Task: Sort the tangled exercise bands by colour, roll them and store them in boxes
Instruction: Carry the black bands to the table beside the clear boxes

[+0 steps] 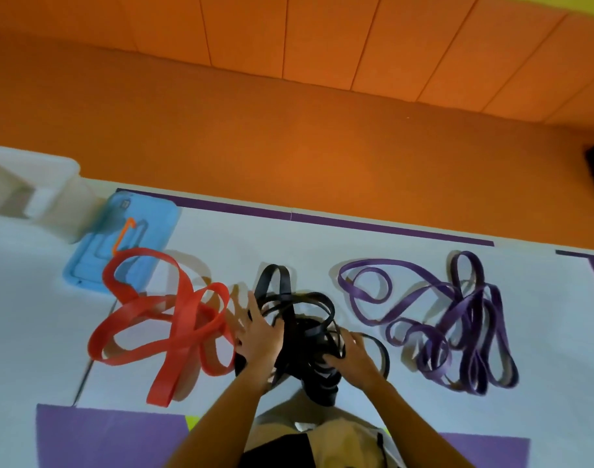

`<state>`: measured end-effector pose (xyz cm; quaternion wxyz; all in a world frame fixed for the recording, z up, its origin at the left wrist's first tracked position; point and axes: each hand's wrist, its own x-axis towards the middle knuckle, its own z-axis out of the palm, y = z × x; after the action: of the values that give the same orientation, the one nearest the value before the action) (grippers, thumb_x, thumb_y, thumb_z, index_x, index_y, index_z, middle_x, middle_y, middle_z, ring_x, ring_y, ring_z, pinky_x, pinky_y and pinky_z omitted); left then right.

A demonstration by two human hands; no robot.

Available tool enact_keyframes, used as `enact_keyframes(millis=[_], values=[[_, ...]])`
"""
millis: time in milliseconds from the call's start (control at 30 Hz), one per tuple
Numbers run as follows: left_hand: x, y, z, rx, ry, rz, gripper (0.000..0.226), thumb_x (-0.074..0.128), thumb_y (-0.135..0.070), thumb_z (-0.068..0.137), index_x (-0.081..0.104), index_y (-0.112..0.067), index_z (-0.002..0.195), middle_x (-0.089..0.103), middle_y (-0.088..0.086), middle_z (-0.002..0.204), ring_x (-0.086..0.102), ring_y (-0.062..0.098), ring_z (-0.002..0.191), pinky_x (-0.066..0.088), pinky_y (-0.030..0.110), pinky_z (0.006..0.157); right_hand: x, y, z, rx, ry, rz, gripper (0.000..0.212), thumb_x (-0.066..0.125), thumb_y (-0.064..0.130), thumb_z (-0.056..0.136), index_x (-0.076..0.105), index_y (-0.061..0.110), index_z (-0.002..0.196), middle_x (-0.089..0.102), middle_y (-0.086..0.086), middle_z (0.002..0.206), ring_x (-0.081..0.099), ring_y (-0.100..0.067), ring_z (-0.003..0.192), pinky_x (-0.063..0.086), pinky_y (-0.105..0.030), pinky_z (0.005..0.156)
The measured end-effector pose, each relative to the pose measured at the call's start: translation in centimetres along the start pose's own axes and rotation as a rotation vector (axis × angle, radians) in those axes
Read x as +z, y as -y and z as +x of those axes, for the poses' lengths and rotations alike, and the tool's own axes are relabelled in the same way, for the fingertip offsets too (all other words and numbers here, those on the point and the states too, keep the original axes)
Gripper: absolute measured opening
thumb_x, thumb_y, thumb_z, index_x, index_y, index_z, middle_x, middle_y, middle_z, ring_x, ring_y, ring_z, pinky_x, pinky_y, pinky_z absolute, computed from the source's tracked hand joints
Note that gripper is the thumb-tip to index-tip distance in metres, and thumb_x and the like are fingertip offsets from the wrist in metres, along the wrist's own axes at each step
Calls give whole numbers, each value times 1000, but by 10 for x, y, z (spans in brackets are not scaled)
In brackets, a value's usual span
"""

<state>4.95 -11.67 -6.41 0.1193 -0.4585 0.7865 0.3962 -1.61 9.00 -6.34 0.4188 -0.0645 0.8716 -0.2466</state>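
Snagging risk: left hand [258, 336], fingers spread on tangled black rubber bands [299, 315], and right hand [353, 356], fingers curled into their loops, could drag the nearby red rubber bands [174, 319]

I see a white counter [288, 244] with a dark purple strip [356, 226] along its far edge and purple patches [103, 434] at the near edge. Three heaps lie on it in a row: red bands [184, 319] at left, black bands [297, 346] in the middle and purple bands [471, 312] at right, each apart from the next. A blue lid [153, 224] lies flat at far left, with one red loop over its near corner. A whitish box [52, 194] stands just beside the lid.
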Motion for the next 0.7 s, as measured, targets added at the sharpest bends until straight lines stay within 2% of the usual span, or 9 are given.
enact_keyframes(millis=[100, 167, 233, 300, 400, 500, 600, 633, 700], values=[[-1, -8, 2, -93, 69, 9, 104, 63, -58, 100, -5, -21, 169, 2, 13, 177, 11, 43, 161, 23, 60, 126, -2, 0, -1, -21, -14, -30, 86, 73, 33, 95, 22, 20, 162, 24, -14, 166, 32, -37, 151, 37, -44, 118], [3, -11, 4, -71, 104, -75, 95, 67, -43, 101, 6, -17, 168, 35, 22, 164, 46, 44, 145, 43, 58, 117, -3, 3, -3, -69, 15, 8, 88, 74, 31, 93, 20, 21, 162, 25, -12, 166, 29, -34, 153, 35, -39, 118], [7, -15, 2, -33, 185, -190, 79, 69, -18, 97, 24, -15, 162, 59, 16, 137, 64, 37, 122, 54, 55, 105, -3, 6, -8, -109, 34, 89, 91, 75, 24, 93, 18, 23, 163, 25, -8, 166, 30, -31, 152, 36, -36, 117], [11, -17, 2, -27, 297, -186, 64, 66, -8, 96, 38, -14, 153, 64, 6, 117, 66, 29, 110, 55, 50, 103, -2, 5, -12, -126, -16, 108, 89, 72, 16, 94, 17, 24, 164, 26, -7, 166, 30, -29, 153, 34, -39, 120], [12, -25, -1, -108, 424, -242, 59, 65, -13, 98, 39, -20, 151, 66, 8, 116, 68, 32, 109, 56, 48, 103, -5, -2, -11, -131, -100, 84, 83, 69, 11, 97, 21, 23, 164, 26, -8, 168, 30, -29, 154, 32, -43, 125], [9, -26, -5, -95, 415, -192, 62, 66, -23, 98, 36, -22, 152, 66, 6, 111, 69, 27, 101, 59, 45, 98, -12, -7, -10, -127, -119, 43, 79, 68, 17, 99, 24, 27, 164, 24, -6, 170, 29, -28, 155, 32, -42, 125], [9, -19, -5, -41, 307, 95, 70, 60, -53, 96, 32, -28, 156, 65, 7, 131, 55, 34, 131, 45, 51, 113, -15, -12, -10, -132, -117, 50, 77, 68, 24, 100, 25, 31, 163, 24, -4, 170, 27, -26, 156, 31, -39, 124], [10, -18, -4, -42, 274, 116, 74, 56, -60, 96, 32, -28, 157, 62, 8, 141, 47, 38, 141, 39, 54, 118, -15, -13, -11, -120, -115, 76, 77, 69, 29, 99, 25, 30, 163, 27, -5, 168, 30, -26, 154, 33, -39, 123], [13, -18, -5, -60, 282, -68, 77, 55, -64, 98, 32, -25, 160, 56, 12, 152, 44, 40, 145, 36, 56, 121, -12, -12, -14, -83, -88, 168, 82, 71, 39, 97, 24, 25, 164, 36, -6, 162, 34, -28, 152, 36, -31, 117]])
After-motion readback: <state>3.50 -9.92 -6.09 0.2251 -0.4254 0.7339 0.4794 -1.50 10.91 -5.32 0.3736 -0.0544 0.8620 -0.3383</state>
